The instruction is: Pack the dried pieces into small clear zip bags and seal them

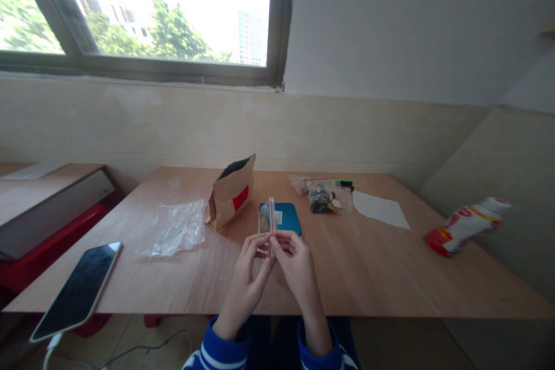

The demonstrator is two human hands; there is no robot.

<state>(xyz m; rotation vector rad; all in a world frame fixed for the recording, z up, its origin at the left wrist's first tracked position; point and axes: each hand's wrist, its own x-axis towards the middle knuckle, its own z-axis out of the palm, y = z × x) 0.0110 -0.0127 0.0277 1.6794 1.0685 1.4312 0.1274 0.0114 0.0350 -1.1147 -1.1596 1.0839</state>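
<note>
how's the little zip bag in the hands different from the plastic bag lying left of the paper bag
The small zip bag is held upright, pinched between the left hand and right hand; the loose plastic bag lies crumpled on the table, untouched. The held one looks far smaller in view. Both are clear plastic with a red strip.

The small zip bag [269,221] is made of clear plastic and has a thin red line along its closing strip. It stands upright and is seen almost from its edge, so it looks very narrow. Its lower part is pinched between the fingertips of the left hand [247,277] and the right hand [297,269], which meet around it. The bag is lifted above the desk [368,266], near the front edge, in the middle. What is inside (if anything) is too small to tell.
</note>
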